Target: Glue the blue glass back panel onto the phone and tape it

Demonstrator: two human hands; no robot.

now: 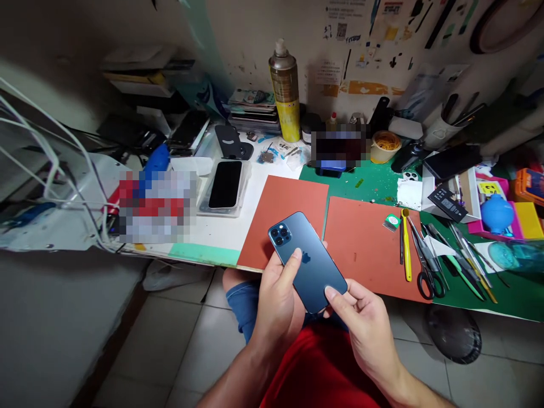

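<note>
A dark blue smartphone (317,272) is held tilted in both hands in front of the bench edge, its back and camera cluster facing me. My left hand (276,292) grips its left long side, thumb lying flat on the back near the logo. My right hand (365,311) pinches the lower right corner, thumb on the back and fingers behind. The phone's screen side is hidden. Beneath and beyond it lies a reddish-brown mat (293,192), and a second reddish-brown mat (369,249) is to the right.
Tweezers, a yellow-handled tool (407,249) and black-handled scissors (430,283) lie on the right. Another phone (225,184) rests on a clear case at left. A spray can (285,93) stands at the back. White cables (51,153) hang at far left.
</note>
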